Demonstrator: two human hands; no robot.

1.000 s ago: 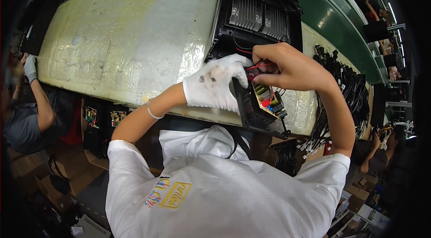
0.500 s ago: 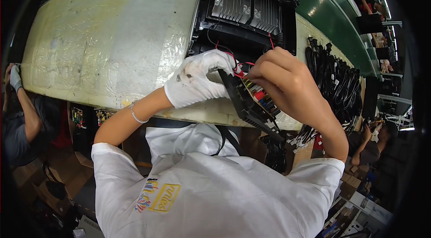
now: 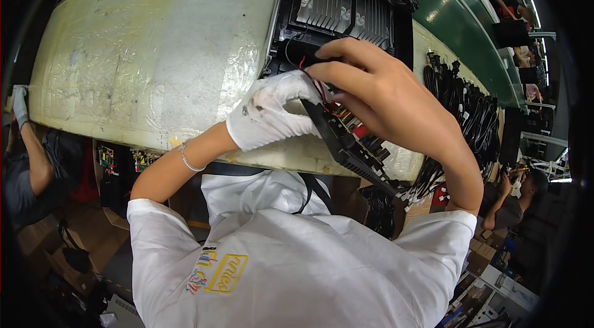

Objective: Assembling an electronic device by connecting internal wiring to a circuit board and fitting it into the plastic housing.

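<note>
My left hand [image 3: 272,108], in a stained white glove, grips the edge of a black panel [image 3: 339,152] that carries a circuit board [image 3: 359,132] with coloured parts. The panel is tilted at the near edge of the table. My bare right hand [image 3: 396,90] reaches over the board with fingers apart, fingertips beside thin red and black wires [image 3: 302,63]. It partly covers the board and wires. Just beyond both hands lies a black housing [image 3: 401,31] with a finned silver metal heat sink [image 3: 334,9] inside.
A plastic-covered table [image 3: 148,56] spreads to the left. Bundled black cables [image 3: 461,99] lie at the right, with a green surface [image 3: 442,9] behind. A co-worker's gloved hand [image 3: 20,105] is at the far left; another person [image 3: 513,195] is at the right.
My right hand has moved left and away from me, its fingers spreading from a pinch at the red wires. The left hand still grips the panel.
</note>
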